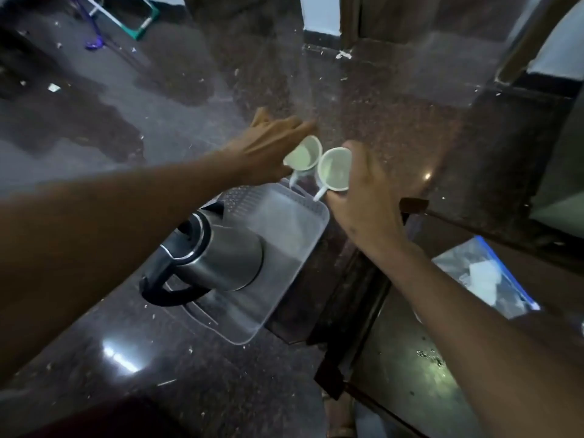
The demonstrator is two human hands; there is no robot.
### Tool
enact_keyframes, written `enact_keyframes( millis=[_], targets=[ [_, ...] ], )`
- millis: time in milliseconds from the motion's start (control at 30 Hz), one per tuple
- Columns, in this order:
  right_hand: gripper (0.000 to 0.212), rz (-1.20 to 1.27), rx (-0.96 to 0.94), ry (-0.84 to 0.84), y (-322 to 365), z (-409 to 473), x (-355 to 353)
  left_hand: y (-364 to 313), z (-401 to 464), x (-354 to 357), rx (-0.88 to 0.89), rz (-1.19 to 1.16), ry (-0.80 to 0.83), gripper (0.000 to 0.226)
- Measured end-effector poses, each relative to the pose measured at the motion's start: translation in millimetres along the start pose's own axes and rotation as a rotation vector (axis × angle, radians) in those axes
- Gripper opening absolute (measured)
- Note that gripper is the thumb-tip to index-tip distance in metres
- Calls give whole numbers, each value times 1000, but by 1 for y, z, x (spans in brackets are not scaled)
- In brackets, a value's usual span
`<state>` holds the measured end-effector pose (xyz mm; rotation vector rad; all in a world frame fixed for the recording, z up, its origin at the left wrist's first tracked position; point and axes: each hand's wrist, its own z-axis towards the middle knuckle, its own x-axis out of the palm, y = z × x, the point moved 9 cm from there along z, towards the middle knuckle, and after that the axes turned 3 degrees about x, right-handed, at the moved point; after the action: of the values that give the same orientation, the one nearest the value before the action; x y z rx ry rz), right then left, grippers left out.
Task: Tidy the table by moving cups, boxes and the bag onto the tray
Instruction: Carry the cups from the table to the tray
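Nearest me on the dark polished stone bench (196, 374), the stainless steel electric kettle with a black handle (205, 254) sits on the clear rectangular plastic tray (284, 279), the only thing resting there. To my right lies the clear zip-top plastic bag with a blue seal (483, 276), off the tray. Beyond, my left hand (268, 147) is closed around one small white handled cup (303, 156) and my right hand (363, 197) around a second white cup (335, 169), both tilted above the tray's far end. I judge the task barely begun: cups not yet down, bag waiting, and I see no boxes.
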<state>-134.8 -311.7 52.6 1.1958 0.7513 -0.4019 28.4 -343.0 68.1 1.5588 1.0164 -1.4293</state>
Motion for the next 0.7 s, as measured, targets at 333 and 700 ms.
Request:
enact_keyframes(
  millis=[333, 700],
  targets=[
    [72, -35, -21, 202, 31, 4, 138, 91, -61, 82, 1, -19, 200, 53],
    [57, -210, -50, 326, 18, -7, 209, 105, -70, 133, 212, 263, 171, 73]
  ],
)
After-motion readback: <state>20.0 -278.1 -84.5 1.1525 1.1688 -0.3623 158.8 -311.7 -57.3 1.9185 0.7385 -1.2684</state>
